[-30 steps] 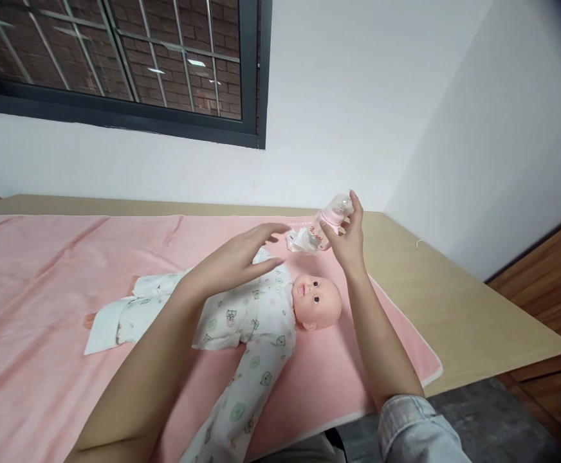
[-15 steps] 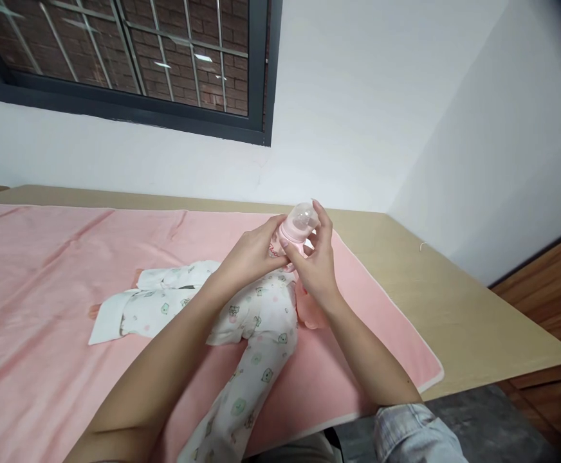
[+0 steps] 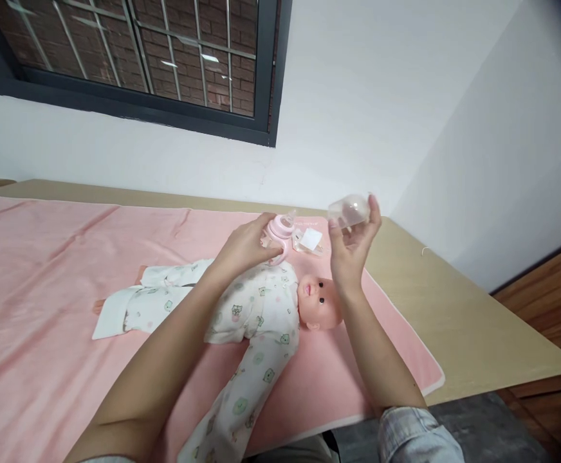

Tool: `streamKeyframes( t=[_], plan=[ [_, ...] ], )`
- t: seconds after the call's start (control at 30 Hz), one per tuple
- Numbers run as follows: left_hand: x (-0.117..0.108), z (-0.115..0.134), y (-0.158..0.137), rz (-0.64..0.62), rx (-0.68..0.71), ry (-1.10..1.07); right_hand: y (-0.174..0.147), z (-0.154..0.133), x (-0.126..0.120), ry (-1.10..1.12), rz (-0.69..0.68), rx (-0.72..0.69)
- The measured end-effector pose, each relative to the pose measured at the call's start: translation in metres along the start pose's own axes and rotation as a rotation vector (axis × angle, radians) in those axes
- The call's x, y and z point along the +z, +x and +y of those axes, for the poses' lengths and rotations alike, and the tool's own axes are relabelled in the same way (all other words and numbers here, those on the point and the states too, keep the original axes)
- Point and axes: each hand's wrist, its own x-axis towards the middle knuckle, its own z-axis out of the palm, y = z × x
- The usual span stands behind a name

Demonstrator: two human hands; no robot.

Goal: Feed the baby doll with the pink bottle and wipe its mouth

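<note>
Your left hand (image 3: pixel 246 244) curls round a feeding bottle (image 3: pixel 280 228), its smooth pink plastic collar topped by a clear, tapering teat that tilts up and to the right. Your right hand (image 3: pixel 350 254) grips a translucent, domed cap (image 3: pixel 350 211) on its side between thumb and fingertips, apart from the bottle. From the left, a soft pink blanket (image 3: pixel 34 270) spreads over the bench (image 3: pixel 435 308) in shallow creases. On it lies a doll (image 3: pixel 261 305), feet leftward, in loose white cloth printed with green motifs, its head round and smooth. Between your hands, a clear, shiny packet (image 3: pixel 309 243) carries a flat white square. Rightward come the bench's bare, pale surface, your rumpled denim sleeve (image 3: pixel 418 434) and brown wood-grained panelling (image 3: pixel 545 308).
</note>
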Motion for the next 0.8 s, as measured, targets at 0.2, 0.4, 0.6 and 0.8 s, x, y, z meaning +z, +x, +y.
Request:
streamKeyframes(
  t=[0.2, 0.4, 0.6, 0.8],
  plan=[
    [-0.026, -0.045, 0.011, 0.135, -0.224, 0.029, 0.028, 0.089, -0.033, -0.228, 0.141, 0.123],
    [-0.034, -0.105, 0.017, 0.177, -0.417, 0.013, 0.003, 0.174, -0.055, -0.463, 0.018, 0.566],
    [-0.043, -0.139, 0.008, 0.129, -0.476, 0.060, -0.030, 0.202, -0.063, -0.692, -0.248, 0.739],
    [-0.043, -0.151, 0.000, 0.102, -0.497, 0.148, -0.036, 0.207, -0.061, -0.726, -0.239, 0.737]
  ],
)
